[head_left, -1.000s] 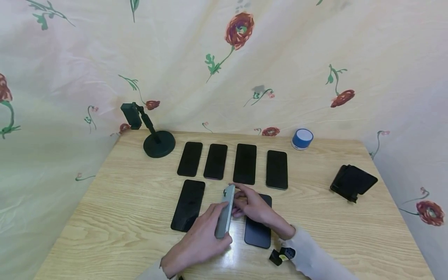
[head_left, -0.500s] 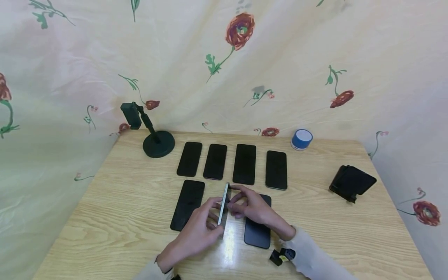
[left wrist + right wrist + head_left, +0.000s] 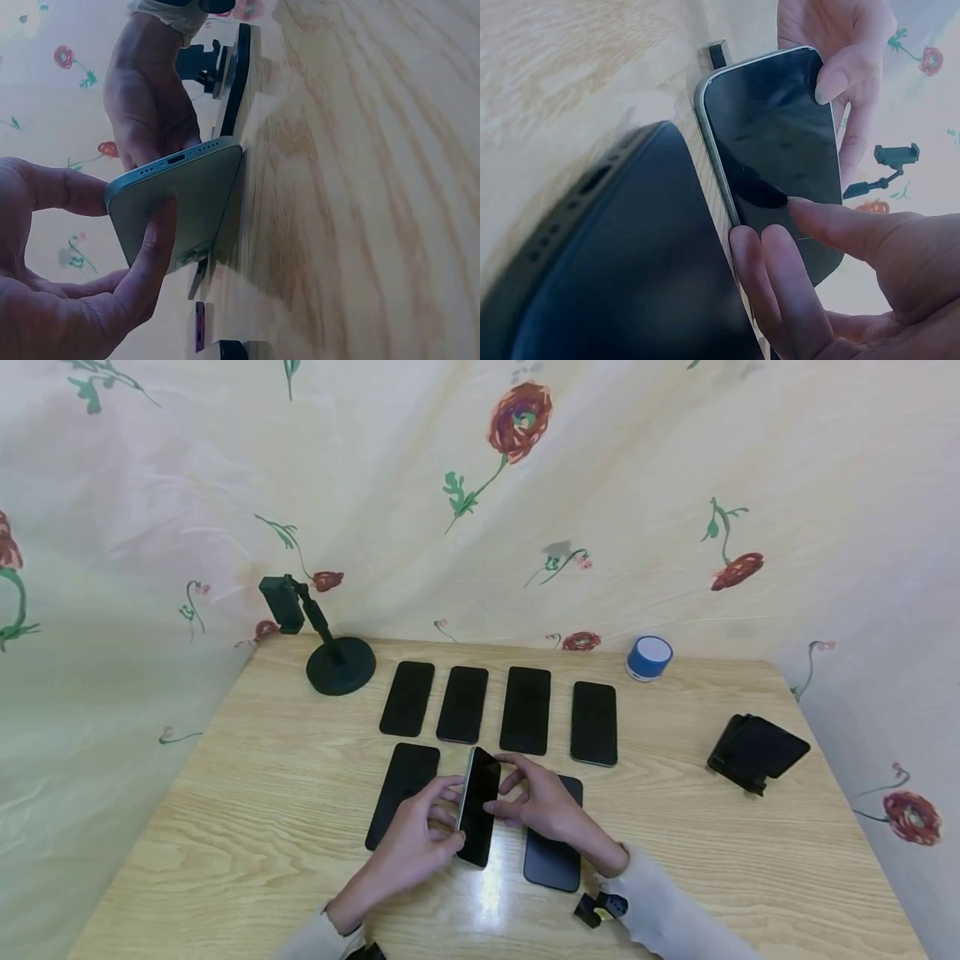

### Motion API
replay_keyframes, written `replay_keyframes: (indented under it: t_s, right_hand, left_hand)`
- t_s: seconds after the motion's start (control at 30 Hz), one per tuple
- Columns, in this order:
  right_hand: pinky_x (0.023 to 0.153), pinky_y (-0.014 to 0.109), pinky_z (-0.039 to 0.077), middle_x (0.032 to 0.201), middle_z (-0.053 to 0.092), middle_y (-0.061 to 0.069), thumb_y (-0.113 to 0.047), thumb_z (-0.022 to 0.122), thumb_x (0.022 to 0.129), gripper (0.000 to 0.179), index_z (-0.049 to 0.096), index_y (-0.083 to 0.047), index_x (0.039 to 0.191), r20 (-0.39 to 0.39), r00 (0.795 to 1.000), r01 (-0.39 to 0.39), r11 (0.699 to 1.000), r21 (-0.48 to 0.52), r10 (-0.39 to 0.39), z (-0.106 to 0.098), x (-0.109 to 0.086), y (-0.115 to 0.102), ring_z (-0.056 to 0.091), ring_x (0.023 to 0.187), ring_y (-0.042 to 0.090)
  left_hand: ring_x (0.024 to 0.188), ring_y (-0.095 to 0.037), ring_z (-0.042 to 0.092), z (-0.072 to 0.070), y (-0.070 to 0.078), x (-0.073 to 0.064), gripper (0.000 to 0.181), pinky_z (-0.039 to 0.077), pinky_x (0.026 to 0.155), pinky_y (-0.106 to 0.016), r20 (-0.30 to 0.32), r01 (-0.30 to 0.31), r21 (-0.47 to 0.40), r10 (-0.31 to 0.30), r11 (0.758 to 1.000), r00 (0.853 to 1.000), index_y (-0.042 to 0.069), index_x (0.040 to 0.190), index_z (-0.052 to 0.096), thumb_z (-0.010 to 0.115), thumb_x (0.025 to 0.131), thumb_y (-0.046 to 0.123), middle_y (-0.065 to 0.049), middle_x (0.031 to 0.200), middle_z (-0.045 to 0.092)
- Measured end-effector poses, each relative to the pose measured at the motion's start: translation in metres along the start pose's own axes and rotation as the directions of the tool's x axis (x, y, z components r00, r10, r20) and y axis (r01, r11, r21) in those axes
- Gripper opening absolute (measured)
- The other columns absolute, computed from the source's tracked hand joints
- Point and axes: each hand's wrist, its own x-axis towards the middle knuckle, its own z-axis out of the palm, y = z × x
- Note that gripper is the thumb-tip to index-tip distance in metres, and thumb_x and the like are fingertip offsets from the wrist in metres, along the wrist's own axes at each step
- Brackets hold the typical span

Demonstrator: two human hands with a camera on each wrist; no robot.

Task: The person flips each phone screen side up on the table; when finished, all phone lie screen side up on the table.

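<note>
A light green smartphone stands tilted on its edge low over the table, its black screen turned to the right. My left hand grips it by the lower end and left side; in the left wrist view a finger presses along the pale back. My right hand holds the upper part, with the thumb on the screen and the index finger by the top edge. Under my right forearm lies a dark blue-black phone. Left of the held one rests another black phone, partly behind my left hand.
Several black phones lie in a row behind my hands. A black stand is at the back left, a blue and white cylinder at the back right. Near the right edge sits a black folding stand. Patterned cloth hangs behind.
The smartphone has been turned from showing its pale back, through edge-on, to showing its screen. My left hand has shifted slightly left; my right thumb has come onto the screen.
</note>
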Motion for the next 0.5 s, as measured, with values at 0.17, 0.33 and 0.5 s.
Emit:
replay_keyframes:
  t_s: [0.17,0.33,0.5]
  right_hand:
    - [0.066,0.027,0.054,0.11,0.067,0.013,-0.017,0.086,0.085,0.079,0.047,-0.011,0.153,-0.027,1.0,-0.01,0.999,-0.042,0.009,0.0024,0.0007,-0.002,0.074,0.076,0.013]
    - [0.065,0.027,0.054,0.108,0.067,0.011,-0.016,0.087,0.084,0.078,0.049,-0.011,0.152,-0.042,0.999,-0.008,0.998,-0.063,0.005,0.0036,0.0015,-0.0021,0.074,0.075,0.013]
    - [0.064,0.026,0.053,0.105,0.067,0.01,-0.014,0.088,0.082,0.079,0.05,-0.012,0.151,-0.066,0.998,-0.014,0.997,-0.079,0.009,0.0055,0.0029,-0.0023,0.072,0.072,0.011]
  left_hand:
    - [0.094,-0.018,0.068,-0.0033,0.0,0.0007,0.067,0.059,0.076,-0.021,-0.024,0.019,0.068,-0.018,0.997,1.0,0.006,0.147,0.053,0.073,0.084,-0.005,-0.013,0.119,0.059]
    - [0.087,-0.009,0.065,-0.0072,0.0005,0.0009,0.067,0.058,0.073,-0.02,-0.023,0.031,0.124,-0.028,0.992,0.999,0.004,0.148,0.054,0.076,0.084,-0.003,-0.01,0.115,0.06]
    - [0.085,-0.009,0.065,-0.0102,-0.0006,0.0032,0.066,0.057,0.072,-0.019,-0.016,0.019,0.153,-0.017,0.988,1.0,0.001,0.145,0.056,0.078,0.084,-0.003,-0.01,0.111,0.061]
